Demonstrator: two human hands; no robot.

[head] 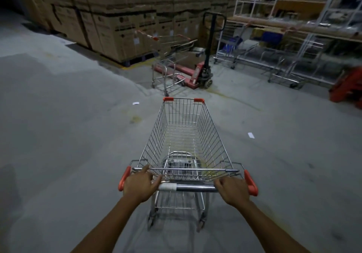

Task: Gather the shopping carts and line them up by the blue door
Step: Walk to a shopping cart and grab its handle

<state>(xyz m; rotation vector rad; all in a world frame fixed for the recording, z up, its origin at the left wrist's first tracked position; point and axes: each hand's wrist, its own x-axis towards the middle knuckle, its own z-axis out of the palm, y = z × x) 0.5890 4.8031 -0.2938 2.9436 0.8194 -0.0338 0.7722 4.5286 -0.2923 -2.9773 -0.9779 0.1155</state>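
Observation:
A wire shopping cart (184, 133) with orange corner caps stands right in front of me on the concrete floor, its basket empty. My left hand (139, 186) rests on the left end of its metal handle bar, index finger stretched toward the basket's rear rail. My right hand (232, 190) grips the right end of the bar, beside the orange end cap. A second cart (168, 57) stands farther ahead, near the stacked boxes and partly over the red pallet jack. No blue door is in view.
A red pallet jack (197, 72) with a tall black handle sits ahead. Stacked cardboard boxes (117, 23) on pallets line the back left. White metal racks (274, 27) fill the right, with orange equipment (346, 90) at the far right. Paper scraps (251, 135) lie on the floor.

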